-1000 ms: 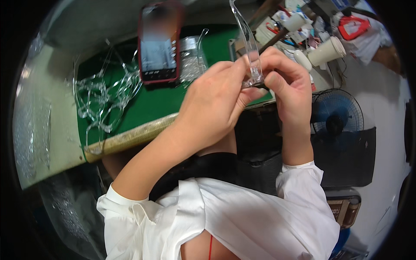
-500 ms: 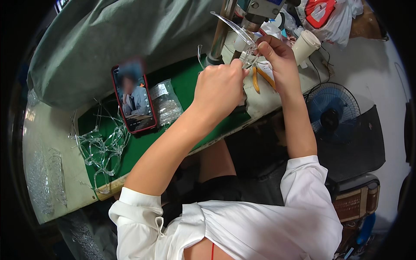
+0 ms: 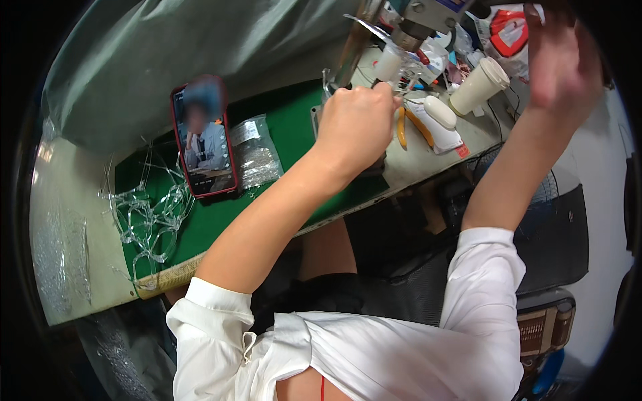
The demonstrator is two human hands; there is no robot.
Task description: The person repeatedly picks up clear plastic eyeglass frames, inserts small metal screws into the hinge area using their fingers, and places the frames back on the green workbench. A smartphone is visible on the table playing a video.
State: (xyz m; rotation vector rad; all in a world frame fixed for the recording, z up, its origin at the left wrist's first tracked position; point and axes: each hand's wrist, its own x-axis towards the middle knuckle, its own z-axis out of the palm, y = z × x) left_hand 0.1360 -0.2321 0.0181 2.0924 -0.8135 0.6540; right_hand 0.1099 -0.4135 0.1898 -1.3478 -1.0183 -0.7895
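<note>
My left hand point(image 3: 358, 123) is closed round a clear plastic eyeglass frame point(image 3: 409, 79), holding it below the metal head of a bench press point(image 3: 433, 21). One thin clear arm of the frame sticks up past the press; my fist hides most of the rest. Up at the right edge of the view, my right hand point(image 3: 565, 63) is raised, blurred and partly lost in the dark rim. Its fingers look stretched out, and I see nothing in it. More clear eyeglass frames point(image 3: 152, 224) lie tangled at the left of the green mat point(image 3: 284, 110).
A phone point(image 3: 204, 140) stands beside a clear plastic bag point(image 3: 257, 157) on the mat. Orange-handled pliers point(image 3: 418, 128), a white oval object point(image 3: 439, 111) and a pale cup point(image 3: 479, 87) are right of my left hand. Grey cloth point(image 3: 134, 87) drapes over the back.
My right hand has let go of the clear frame and moved up and to the right. My left hand still holds the frame near the press, slightly farther right in the picture.
</note>
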